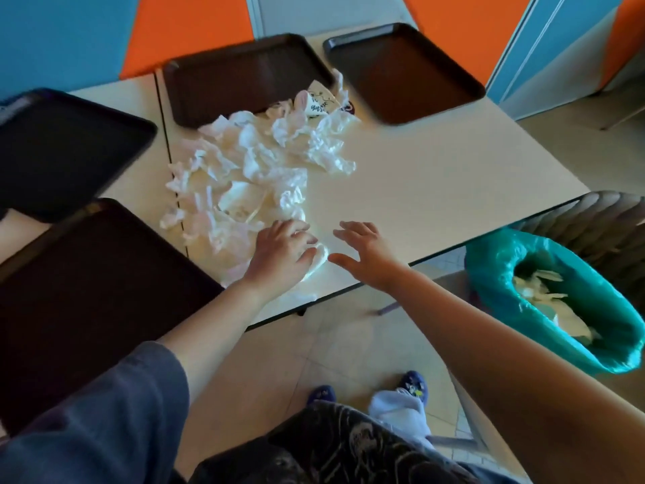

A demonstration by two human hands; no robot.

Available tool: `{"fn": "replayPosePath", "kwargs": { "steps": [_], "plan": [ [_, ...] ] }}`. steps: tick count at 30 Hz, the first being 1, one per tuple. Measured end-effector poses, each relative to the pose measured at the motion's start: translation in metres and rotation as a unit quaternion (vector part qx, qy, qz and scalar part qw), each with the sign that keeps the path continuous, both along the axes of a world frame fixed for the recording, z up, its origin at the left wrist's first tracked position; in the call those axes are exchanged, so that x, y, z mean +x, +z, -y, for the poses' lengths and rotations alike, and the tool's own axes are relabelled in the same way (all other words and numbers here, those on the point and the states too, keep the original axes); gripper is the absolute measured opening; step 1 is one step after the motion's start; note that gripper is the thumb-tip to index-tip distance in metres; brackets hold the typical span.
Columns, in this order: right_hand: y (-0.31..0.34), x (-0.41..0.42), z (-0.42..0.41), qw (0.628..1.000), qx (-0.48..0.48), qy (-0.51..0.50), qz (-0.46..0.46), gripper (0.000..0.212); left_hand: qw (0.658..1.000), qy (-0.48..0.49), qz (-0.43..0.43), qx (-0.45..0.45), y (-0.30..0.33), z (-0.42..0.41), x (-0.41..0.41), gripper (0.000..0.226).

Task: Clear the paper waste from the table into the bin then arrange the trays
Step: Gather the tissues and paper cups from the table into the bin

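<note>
The paper waste [251,176] is thin, crumpled white tissue, matt and heavily creased. The trays [244,78] look like dark brown plastic with a dull sheen (smooth, raised rims). The tabletop [436,190] is smooth cream laminate with a dark edge. The bin's liner [495,274] is glossy, wrinkled teal plastic film.

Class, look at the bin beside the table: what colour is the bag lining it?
Teal green; the bin liner shows clearly in the head view.

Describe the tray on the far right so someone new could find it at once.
Start at the cream table and go to its far right corner. The brown tray there lies alone, right of the crumpled paper pile; unlike the neighbouring tray, no paper touches it.
</note>
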State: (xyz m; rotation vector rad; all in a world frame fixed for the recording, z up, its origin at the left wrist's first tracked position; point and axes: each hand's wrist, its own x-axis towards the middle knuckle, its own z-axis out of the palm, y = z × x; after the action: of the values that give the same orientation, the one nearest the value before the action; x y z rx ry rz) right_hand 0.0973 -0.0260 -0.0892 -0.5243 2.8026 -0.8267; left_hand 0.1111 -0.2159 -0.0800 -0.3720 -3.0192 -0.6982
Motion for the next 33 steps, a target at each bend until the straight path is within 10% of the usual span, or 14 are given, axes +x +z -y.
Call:
{"fn": "replayPosePath", "kwargs": {
  "steps": [13, 24, 33],
  "plan": [
    [-0.027, 0.017, 0.077, 0.994, 0.062, 0.093, 0.001, 0.02, 0.992, -0.011, 0.12, -0.032, -0.017, 0.073, 0.039, 0.059],
    [-0.036, 0.012, 0.054, 0.997, 0.07, 0.003, -0.015, 0.037, 0.992, -0.027, 0.108, 0.062, -0.03, 0.061, 0.031, 0.009],
    [-0.029, 0.014, 0.015, 0.993, 0.109, -0.041, 0.014, 0.035, 0.981, -0.077, 0.139, 0.108, -0.025, 0.02, 0.017, 0.031]
  ]
}}
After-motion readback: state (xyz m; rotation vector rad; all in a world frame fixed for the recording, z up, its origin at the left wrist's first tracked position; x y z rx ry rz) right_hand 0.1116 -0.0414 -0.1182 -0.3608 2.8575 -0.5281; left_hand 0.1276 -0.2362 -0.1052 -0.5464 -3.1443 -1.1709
